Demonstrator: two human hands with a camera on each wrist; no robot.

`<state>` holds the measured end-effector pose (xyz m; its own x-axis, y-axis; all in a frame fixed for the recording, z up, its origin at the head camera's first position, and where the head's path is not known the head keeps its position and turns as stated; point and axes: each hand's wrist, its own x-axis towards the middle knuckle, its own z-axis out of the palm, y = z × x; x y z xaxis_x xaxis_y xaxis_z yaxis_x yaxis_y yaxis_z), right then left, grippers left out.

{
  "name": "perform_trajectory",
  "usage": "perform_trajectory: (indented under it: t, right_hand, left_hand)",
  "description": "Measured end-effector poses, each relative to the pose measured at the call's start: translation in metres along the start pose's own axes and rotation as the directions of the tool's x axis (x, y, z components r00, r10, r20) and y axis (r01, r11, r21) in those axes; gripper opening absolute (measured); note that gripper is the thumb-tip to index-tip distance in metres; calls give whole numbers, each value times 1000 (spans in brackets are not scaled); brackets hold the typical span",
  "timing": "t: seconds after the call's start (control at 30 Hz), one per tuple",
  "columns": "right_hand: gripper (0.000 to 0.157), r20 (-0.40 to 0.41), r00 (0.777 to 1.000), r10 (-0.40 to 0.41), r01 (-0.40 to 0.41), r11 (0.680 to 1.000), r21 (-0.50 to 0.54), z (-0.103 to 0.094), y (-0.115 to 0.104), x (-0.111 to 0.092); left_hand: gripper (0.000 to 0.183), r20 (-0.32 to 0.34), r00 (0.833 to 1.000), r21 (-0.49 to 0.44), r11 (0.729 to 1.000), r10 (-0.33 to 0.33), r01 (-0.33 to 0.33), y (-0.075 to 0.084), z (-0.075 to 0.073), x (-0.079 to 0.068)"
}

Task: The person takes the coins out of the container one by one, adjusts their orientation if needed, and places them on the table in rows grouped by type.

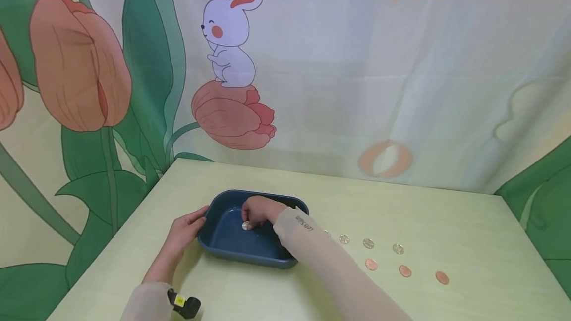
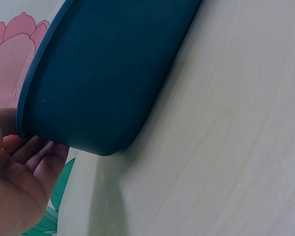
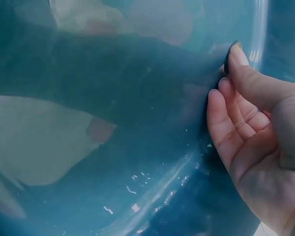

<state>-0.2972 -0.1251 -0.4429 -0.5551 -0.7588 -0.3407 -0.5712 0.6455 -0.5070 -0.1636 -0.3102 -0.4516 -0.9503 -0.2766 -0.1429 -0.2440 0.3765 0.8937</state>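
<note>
A dark blue basin (image 1: 241,256) with rounded corners rests on the table. My left hand (image 1: 185,232) grips its left rim, and the left wrist view shows the thumb over the rim with the fingers curled beneath it. Inside the basin, my right hand (image 1: 260,210) pinches a shiny coin (image 1: 246,226) between thumb and fingers. That coin (image 3: 232,56) appears edge-on and dark in the right wrist view, close to the basin's wet-looking, reflective inner surface (image 3: 137,98). My right forearm covers part of the basin's right side.
On the table (image 1: 482,241), right of the basin, silver-coloured coins (image 1: 368,243) lie in a row, one partly behind my right sleeve. Nearer me is a row of copper-coloured coins (image 1: 405,271). A printed cloth (image 1: 312,63) hangs along the table's back edge.
</note>
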Motion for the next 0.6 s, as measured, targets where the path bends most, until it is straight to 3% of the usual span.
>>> perform_trajectory:
  t: [0.27, 0.6]
  right_hand:
    - [9, -24, 999, -31, 27, 992, -122, 2, -4, 6]
    - [15, -28, 999, -38, 36, 997, -76, 2, -5, 6]
  left_hand:
    - [43, 4, 1000, -4, 1000, -2, 2, 2, 0, -1]
    - [43, 2, 1000, 8, 1000, -7, 6, 0, 0, 1]
